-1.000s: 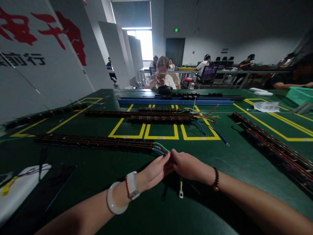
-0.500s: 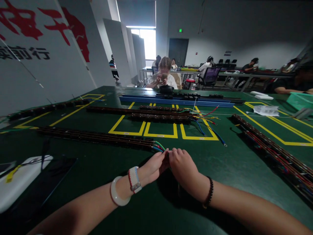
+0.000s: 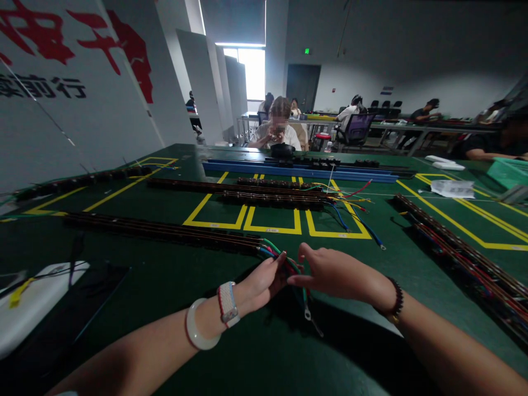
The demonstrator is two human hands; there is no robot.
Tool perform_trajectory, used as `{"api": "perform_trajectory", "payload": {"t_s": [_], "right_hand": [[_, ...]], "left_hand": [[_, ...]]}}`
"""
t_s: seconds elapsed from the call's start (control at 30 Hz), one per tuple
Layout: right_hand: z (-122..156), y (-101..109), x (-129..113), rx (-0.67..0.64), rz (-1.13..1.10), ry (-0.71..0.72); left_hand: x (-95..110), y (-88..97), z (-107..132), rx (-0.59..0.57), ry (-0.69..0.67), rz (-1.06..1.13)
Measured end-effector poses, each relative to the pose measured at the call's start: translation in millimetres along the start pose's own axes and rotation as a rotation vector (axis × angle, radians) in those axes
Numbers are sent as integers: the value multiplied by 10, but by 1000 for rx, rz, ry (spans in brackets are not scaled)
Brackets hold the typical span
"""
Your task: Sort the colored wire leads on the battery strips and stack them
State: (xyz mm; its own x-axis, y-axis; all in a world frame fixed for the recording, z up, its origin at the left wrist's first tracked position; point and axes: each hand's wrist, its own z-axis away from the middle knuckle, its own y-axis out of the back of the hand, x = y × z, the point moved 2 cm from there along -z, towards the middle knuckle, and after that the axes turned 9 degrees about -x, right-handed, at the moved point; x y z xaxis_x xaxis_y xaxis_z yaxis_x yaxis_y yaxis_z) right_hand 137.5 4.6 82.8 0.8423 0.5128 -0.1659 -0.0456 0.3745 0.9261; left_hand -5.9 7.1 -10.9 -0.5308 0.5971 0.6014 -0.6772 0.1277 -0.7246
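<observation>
My left hand (image 3: pixel 259 283) pinches a bunch of coloured wires (image 3: pixel 275 250) where they leave the end of a long dark strip (image 3: pixel 165 232) on the green table (image 3: pixel 371 269). My right hand (image 3: pixel 336 272) hovers just right of it, thumb and fingers apart, fingertips close to the wires. A green wire with a metal lug (image 3: pixel 306 313) hangs down below both hands. A pale bangle and a woven band sit on my left wrist, a bead bracelet on my right.
More dark strips with coloured wire tails (image 3: pixel 272 192) lie across yellow floor-style markings (image 3: pixel 270 228). Another long strip (image 3: pixel 462 247) runs along the right. A blue rail (image 3: pixel 297 169) lies at the back. A white tray (image 3: pixel 37 302) sits at left. A seated person (image 3: pixel 277 129) is opposite.
My right hand has drawn back to the right and opened its fingers, uncovering the green wire and its lug. My left hand stays pinched on the wire bunch.
</observation>
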Motion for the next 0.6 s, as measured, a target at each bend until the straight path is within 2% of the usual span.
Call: {"api": "perform_trajectory", "payload": {"t_s": [0.1,0.2,0.3,0.37,0.47,0.6], "right_hand": [[-35,-60,-1,-67,-99,79],[-56,-29,45,-146,-265,88],[-73,35,195,-281,-446,112],[-104,67,360,-304,-505,118],[-198,73,631,-199,-469,77],[-369,8,830,25,-193,-77]], "left_hand": [[12,-38,13,16,-3,-32],[43,-99,65,-7,7,-81],[83,-143,121,-36,20,-96],[107,-153,141,-59,15,-80],[129,-153,152,-51,29,-65],[146,-159,173,7,69,-100]]}}
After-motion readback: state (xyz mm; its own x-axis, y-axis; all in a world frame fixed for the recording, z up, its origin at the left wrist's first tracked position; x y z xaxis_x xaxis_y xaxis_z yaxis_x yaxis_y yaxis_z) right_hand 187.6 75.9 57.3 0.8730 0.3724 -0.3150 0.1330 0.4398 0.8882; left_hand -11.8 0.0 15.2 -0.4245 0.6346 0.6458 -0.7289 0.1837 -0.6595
